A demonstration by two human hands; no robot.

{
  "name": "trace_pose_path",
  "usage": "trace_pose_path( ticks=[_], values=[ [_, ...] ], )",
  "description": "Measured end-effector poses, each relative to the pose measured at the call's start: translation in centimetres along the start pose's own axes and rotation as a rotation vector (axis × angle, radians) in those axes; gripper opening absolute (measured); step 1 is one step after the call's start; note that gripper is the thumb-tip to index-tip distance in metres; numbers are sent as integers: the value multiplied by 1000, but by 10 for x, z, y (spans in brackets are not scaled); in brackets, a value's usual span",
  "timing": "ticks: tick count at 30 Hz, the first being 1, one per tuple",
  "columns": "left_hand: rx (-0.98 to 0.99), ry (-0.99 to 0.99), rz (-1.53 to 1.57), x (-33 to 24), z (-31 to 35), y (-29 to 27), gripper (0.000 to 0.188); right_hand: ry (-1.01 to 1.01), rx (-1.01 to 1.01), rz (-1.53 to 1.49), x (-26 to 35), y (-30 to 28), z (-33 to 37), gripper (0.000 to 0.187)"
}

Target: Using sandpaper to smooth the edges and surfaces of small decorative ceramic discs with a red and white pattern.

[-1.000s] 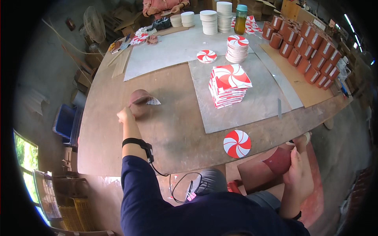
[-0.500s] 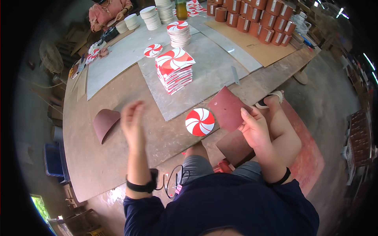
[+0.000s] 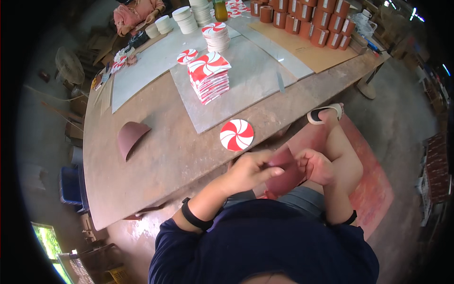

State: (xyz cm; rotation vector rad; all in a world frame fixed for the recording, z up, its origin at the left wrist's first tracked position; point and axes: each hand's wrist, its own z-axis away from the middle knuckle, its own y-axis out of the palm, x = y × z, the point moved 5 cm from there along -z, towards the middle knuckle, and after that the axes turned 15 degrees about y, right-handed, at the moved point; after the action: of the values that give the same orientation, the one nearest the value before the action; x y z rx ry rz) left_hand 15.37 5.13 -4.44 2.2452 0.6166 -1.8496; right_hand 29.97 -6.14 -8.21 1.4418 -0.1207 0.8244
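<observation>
Over my lap, just off the table's near edge, both hands are at a reddish-brown sheet that looks like sandpaper [image 3: 284,177]. My left hand [image 3: 253,173] pinches its upper left part between thumb and fingers. At the sheet's right side my right hand [image 3: 318,166] has its fingers curled in on the edge. The sheet is bent between them. Beyond my left hand a round disc [image 3: 237,135] with a red and white swirl lies flat at the table edge. A second, curled reddish-brown sheet [image 3: 133,138] rests on the table to the left.
On grey boards stand a stack of square swirl-printed sheets [image 3: 208,78] and a stack of round discs [image 3: 215,38]. White disc stacks [image 3: 185,21] are farther back, near a seated person [image 3: 135,16]. Several brown cylinders [image 3: 307,19] are piled at the far right.
My left hand has come from above the table at left to the sheet. My right hand has brought the sheet lower and nearer my lap, and it is now bent.
</observation>
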Motion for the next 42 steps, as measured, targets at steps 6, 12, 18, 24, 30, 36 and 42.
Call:
trace_pose_path(
  ticks=[6,12,18,24,30,36,42],
  values=[
    [308,212,-336,-5,-5,43,29,231,-79,808,-18,13,9,48],
    [183,186,-415,17,-6,46,36,187,-171,576,-24,-3,8,40],
    [23,5,-316,31,-5,27,32,16,-317,177,-44,-10,-5,42],
    [-280,164,-1081,54,1,-68,58,-208,-483,101,-20,-33,15,30],
    [-138,24,-1164,80,-5,-62,89,-396,-600,-55,-14,-41,24,37],
    [-82,-41,-1181,102,-6,-57,96,-286,-686,-35,-35,-64,24,35],
    [-94,-85,-1131,103,-7,-56,97,-292,-857,-128,-47,-80,28,30]
  ],
)
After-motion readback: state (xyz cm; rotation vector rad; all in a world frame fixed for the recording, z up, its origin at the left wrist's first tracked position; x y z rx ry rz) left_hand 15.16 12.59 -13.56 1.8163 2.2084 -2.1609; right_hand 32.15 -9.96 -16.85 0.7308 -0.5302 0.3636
